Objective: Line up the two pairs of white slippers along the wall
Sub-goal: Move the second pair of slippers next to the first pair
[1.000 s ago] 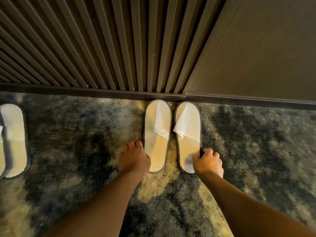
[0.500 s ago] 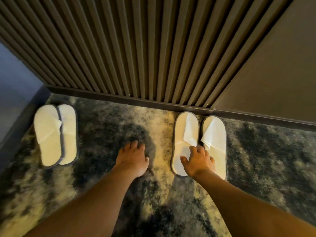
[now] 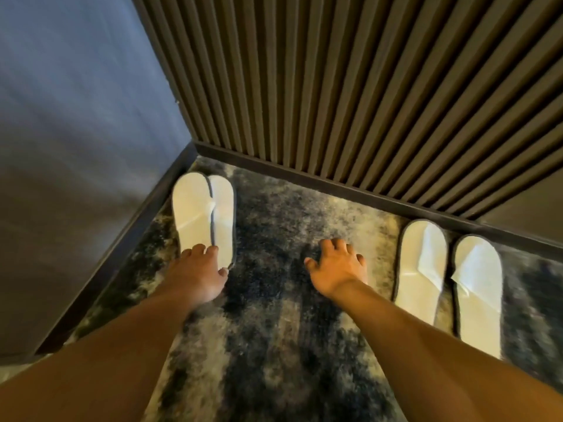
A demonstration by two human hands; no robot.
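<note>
One pair of white slippers (image 3: 198, 208) lies in the corner, toes toward the slatted wall (image 3: 335, 102), with one slipper partly overlapping the other. My left hand (image 3: 198, 272) rests its fingertips on the heel ends of this pair, fingers apart, and I see no grip. The second pair stands side by side to the right, a left slipper (image 3: 417, 284) and a right slipper (image 3: 478, 306), toes near the baseboard (image 3: 335, 185). My right hand (image 3: 338, 266) lies flat on the carpet between the two pairs, fingers spread, holding nothing.
A smooth grey-blue wall (image 3: 76, 117) closes the left side and meets the slatted wall at the corner. A mottled dark and beige carpet (image 3: 274, 345) covers the floor. A stretch of carpet separates the two pairs.
My right hand has let go of the right pair and moved left onto the carpet. My left hand has reached left to the corner pair. The view has swung left.
</note>
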